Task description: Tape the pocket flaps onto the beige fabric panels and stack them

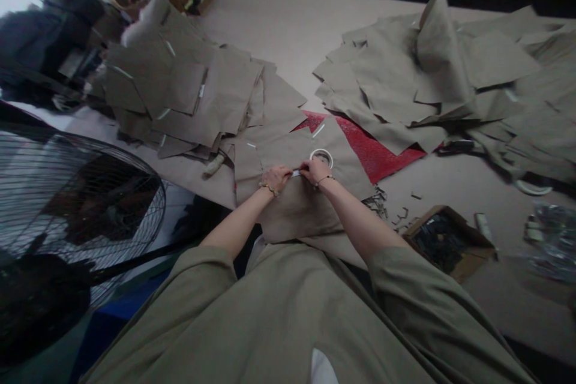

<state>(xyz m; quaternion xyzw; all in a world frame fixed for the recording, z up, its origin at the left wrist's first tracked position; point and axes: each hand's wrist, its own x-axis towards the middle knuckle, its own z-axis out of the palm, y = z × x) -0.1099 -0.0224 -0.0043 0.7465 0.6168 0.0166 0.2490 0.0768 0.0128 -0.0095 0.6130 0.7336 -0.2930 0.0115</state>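
Observation:
A khaki fabric piece point(288, 213) lies in front of me, its near part at the table edge. On it, my left hand point(278, 179) and my right hand point(315, 170) pinch the two ends of a short white strip point(296, 173). A white ring point(321, 151), like a narrow tape roll, is at my right hand; whether it hangs on the fingers or lies behind them I cannot tell. Two more white strips lie on the fabric, one point(319, 130) beyond the ring and one point(252, 145) to the left.
Stacks of khaki pieces lie left point(180, 84) and right point(396, 72). A red sheet point(382, 156) shows under the fabric. Metal clips point(378, 201) and a cardboard box point(477, 246) of dark parts are on the right. A caged fan point(81, 204) stands close on the left.

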